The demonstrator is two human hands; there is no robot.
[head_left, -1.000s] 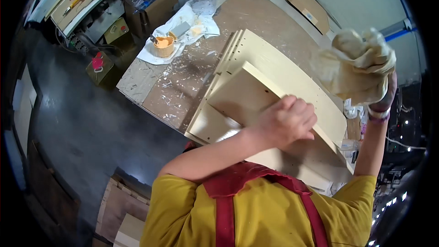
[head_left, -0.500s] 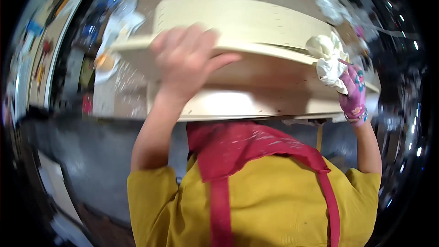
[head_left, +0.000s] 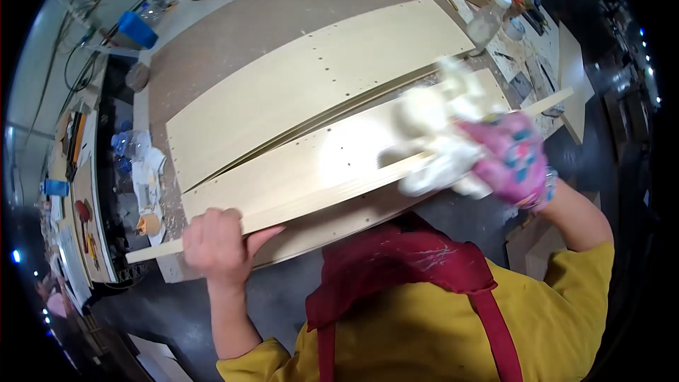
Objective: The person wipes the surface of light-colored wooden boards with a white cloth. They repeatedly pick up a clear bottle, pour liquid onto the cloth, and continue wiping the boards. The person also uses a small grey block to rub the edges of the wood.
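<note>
Two hands are at work on a long, pale wooden panel (head_left: 318,200), stood on edge above the worktop (head_left: 233,25) nr. the wearer's body. The bare left hand (head_left: 218,246) clamps the panel's top edge toward its left end, fingers curled over the far side, thumb stretched along the near side. Nr. the panel's right end, the right hand (head_left: 511,161), in a pink patterned glove, is closed around a bunched cream cloth (head_left: 442,131) that meets the same edge (cloth & fingertips blurred, so individual finger positions can't be told). Beneath the panel lies a drilled lower board (head_left: 346,143), showing on both sides of it; farther beyond the panel, a second drilled board (head_left: 332,64), w/ a narrow dark gap btwn. the two. Just beyond the panel's left end: a small tub w/ orange contents (head_left: 148,224) & a crumpled white sheet (head_left: 148,180). Past its right half, on the far side: a clear bottle w/ white cap (head_left: 486,25).
</note>
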